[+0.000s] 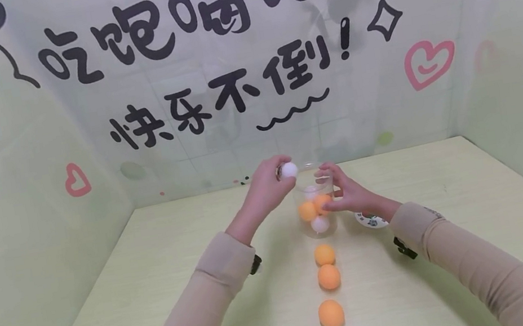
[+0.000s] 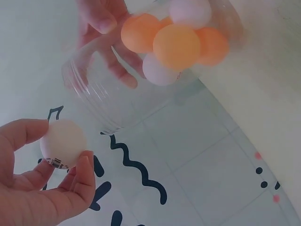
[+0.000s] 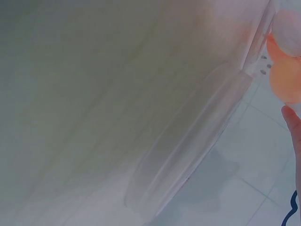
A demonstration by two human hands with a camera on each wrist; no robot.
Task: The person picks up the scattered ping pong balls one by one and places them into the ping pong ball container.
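My left hand (image 1: pixel 267 186) pinches a white ball (image 2: pixel 63 143) with dark print between thumb and fingers, at the upper left of a clear jar (image 1: pixel 302 184). Fingers and thumb of my right hand (image 1: pixel 350 194) are curled round the jar's right side. Inside the jar are several orange balls (image 2: pixel 176 47) and white balls (image 2: pixel 162 69), heaped in its lower half. In the right wrist view, one fingertip (image 3: pixel 290 115) shows beside the balls at the right edge.
In front of the jar, three orange balls (image 1: pixel 331 315) stand in a row on the pale wooden table (image 1: pixel 159 293). A white printed disc (image 1: pixel 371 219) lies partly hidden behind the right wrist. A printed curtain (image 1: pixel 239 149) closes off the back and sides.
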